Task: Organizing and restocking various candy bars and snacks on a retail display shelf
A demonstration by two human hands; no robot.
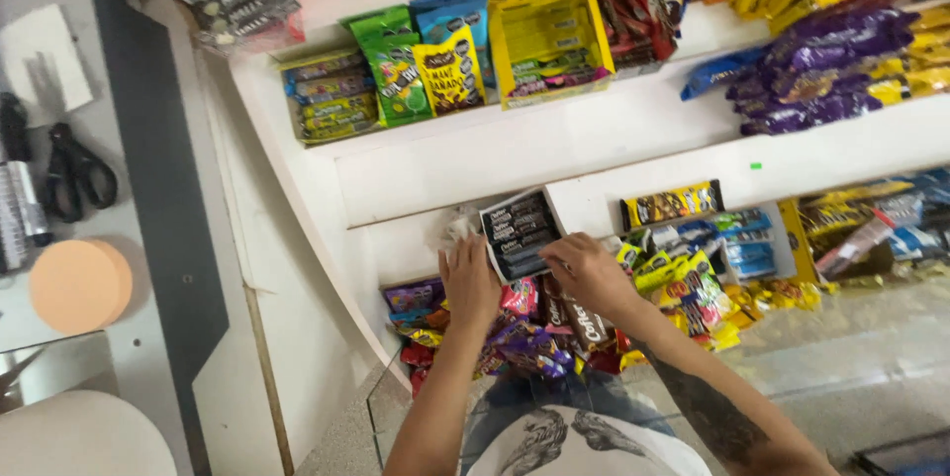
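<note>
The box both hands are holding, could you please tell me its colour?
The box is dark, black-grey with white-edged packets inside, seen in the head view.
</note>
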